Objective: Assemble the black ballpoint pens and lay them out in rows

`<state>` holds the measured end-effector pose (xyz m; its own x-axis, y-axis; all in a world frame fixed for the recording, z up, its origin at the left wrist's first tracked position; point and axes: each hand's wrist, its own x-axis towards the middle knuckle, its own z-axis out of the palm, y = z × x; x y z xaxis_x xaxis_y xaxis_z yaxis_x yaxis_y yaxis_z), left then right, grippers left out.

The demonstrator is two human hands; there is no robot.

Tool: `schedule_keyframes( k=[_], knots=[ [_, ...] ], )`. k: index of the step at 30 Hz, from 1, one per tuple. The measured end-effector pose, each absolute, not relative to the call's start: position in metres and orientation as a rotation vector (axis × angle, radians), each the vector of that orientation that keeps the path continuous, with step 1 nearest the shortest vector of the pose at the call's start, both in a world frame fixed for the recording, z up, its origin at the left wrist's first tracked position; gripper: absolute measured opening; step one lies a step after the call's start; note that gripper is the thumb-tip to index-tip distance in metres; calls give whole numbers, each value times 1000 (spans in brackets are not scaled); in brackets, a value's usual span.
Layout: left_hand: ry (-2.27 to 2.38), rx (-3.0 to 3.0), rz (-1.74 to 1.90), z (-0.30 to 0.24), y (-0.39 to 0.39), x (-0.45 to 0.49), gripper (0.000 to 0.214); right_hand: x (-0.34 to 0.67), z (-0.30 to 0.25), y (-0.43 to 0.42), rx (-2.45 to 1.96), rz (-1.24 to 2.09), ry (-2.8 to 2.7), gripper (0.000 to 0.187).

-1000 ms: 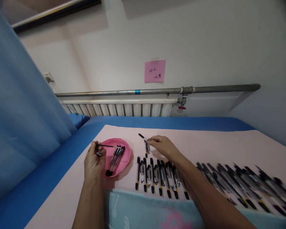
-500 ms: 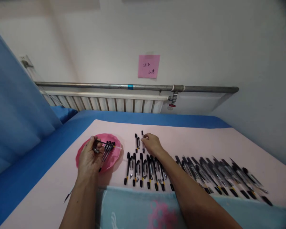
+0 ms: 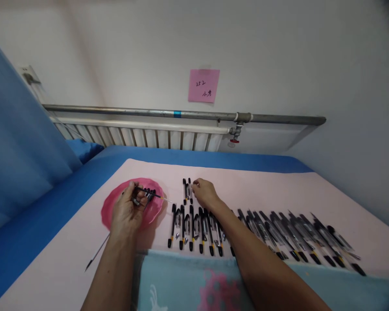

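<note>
My left hand (image 3: 128,210) hovers over a pink plate (image 3: 112,204), its fingers closed on a thin black pen refill (image 3: 155,195) and a small metal pen tip. Several black pen parts (image 3: 150,194) lie in the plate beyond the hand. My right hand (image 3: 205,193) rests on the pink sheet, fingertips pinched on a clear pen barrel (image 3: 190,188) beside another one lying flat. Just below them runs a row of black-and-clear pens (image 3: 194,226).
A longer row of pens (image 3: 298,236) stretches to the right on the pink sheet (image 3: 278,194). A lone refill (image 3: 97,252) lies at the left. A light blue cloth (image 3: 181,280) covers the near edge. Behind are a blue mat, a radiator (image 3: 142,137) and a pipe.
My right hand carried the pen barrel down from the air and set it on the sheet beside the other one. My left hand shifted slightly over the plate. The camera view moved.
</note>
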<state>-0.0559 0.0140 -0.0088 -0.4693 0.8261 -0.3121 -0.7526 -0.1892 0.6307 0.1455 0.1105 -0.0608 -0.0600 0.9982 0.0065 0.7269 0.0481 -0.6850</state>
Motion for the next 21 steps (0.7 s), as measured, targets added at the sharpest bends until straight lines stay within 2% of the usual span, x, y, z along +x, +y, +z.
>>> schedule_keyframes(
  k=[8, 13, 18, 21],
  knots=[
    [970, 183, 1790, -17, 19, -48, 7, 143, -30, 92, -1628, 840, -1804, 25],
    [1021, 337, 1781, -21, 18, -33, 7, 130, 5, 62, -1235, 1256, -2020, 22],
    [1049, 473, 1721, -23, 16, -23, 20, 122, 15, 46, -1149, 1377, -2074, 16],
    [1057, 477, 1718, -24, 17, -23, 21, 123, 14, 46, -1121, 1489, -2056, 15]
  ],
)
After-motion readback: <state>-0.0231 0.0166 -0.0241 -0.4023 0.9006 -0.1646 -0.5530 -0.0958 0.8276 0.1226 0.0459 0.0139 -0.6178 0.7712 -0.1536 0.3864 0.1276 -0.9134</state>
